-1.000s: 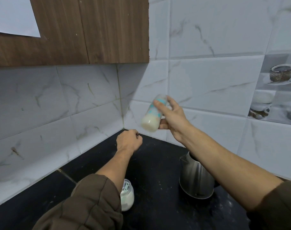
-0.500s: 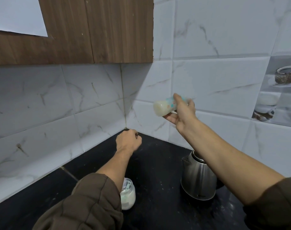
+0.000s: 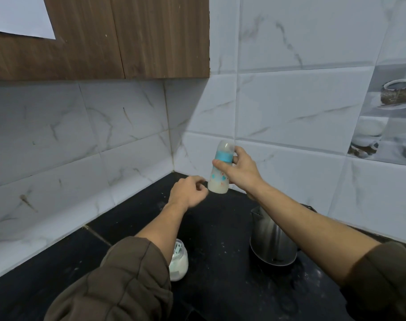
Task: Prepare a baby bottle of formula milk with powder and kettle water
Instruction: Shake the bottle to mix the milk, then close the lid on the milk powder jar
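Aloft over the black worktop [image 3: 216,230], the baby bottle [image 3: 217,180] stands upright in the right hand [image 3: 243,170], whose grip wraps thumb and fingers around the blue collar and upper body. The left hand [image 3: 187,192], loosely curled and holding nothing, hovers just beside the bottle's base. Pale milk fills only the bottom of the bottle. It looks light, its plastic stiff and smooth and probably slick when wet, so the ridged collar seems the surest hold. Below, a steel kettle [image 3: 274,242] sits with its contents hidden by the forearm. A small jar [image 3: 180,262] of white powder peeks from behind the left sleeve.
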`<state>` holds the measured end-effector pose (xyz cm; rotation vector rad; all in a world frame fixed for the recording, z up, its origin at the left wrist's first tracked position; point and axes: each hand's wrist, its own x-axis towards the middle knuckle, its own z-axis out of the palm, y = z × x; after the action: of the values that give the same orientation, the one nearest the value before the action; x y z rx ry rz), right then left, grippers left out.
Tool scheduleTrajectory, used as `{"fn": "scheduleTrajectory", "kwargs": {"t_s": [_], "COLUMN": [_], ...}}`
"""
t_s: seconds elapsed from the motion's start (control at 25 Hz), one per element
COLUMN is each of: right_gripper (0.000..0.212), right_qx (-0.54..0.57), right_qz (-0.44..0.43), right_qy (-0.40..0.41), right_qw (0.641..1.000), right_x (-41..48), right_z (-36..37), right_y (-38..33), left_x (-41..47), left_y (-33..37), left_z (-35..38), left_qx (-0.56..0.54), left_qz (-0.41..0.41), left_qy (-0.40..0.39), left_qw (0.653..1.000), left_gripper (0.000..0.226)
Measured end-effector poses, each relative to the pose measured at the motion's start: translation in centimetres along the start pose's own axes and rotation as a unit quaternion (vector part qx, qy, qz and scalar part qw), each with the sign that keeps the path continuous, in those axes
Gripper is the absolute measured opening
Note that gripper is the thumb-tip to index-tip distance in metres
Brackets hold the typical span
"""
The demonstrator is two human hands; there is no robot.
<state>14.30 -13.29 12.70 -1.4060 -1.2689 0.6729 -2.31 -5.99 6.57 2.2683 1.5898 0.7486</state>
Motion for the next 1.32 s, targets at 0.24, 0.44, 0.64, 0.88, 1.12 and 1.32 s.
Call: {"fn": "scheduleTrajectory", "kwargs": {"t_s": [0.24, 0.44, 0.64, 0.88, 1.12, 1.32], "right_gripper": [0.064, 0.066, 0.063, 0.066, 0.065, 0.066], "right_qx": [-0.075, -0.168, -0.188, -0.240, -0.265, -0.283], "right_qz": [0.027, 0.051, 0.078, 0.113, 0.138, 0.151], "right_qy": [-0.021, -0.058, -0.084, -0.145, -0.164, -0.177], "right_qw": [0.997, 0.983, 0.976, 0.953, 0.940, 0.930], "right_x": [-1.2, -2.7, -4.4, -6.1, -7.5, -8.0], "right_z": [0.2, 1.2, 2.2, 2.7, 3.4, 3.6], "right_y": [5.3, 9.7, 13.0, 16.2, 18.0, 18.7], "left_x": [-1.6, -3.1, -4.1, -6.0, -7.2, -7.1], "left_y": [-0.3, -0.4, -1.5, -2.7, -4.0, -4.0], "left_z": [1.9, 4.3, 6.5, 9.2, 10.6, 10.5], "left_qx": [-0.086, -0.087, -0.057, -0.050, -0.033, -0.040], "left_qz": [0.022, 0.014, -0.005, -0.030, -0.045, -0.057], "left_qy": [-0.178, -0.195, -0.218, -0.293, -0.321, -0.338], "left_qw": [0.980, 0.977, 0.974, 0.954, 0.945, 0.939], "left_gripper": [0.059, 0.041, 0.034, 0.034, 0.040, 0.047]}}
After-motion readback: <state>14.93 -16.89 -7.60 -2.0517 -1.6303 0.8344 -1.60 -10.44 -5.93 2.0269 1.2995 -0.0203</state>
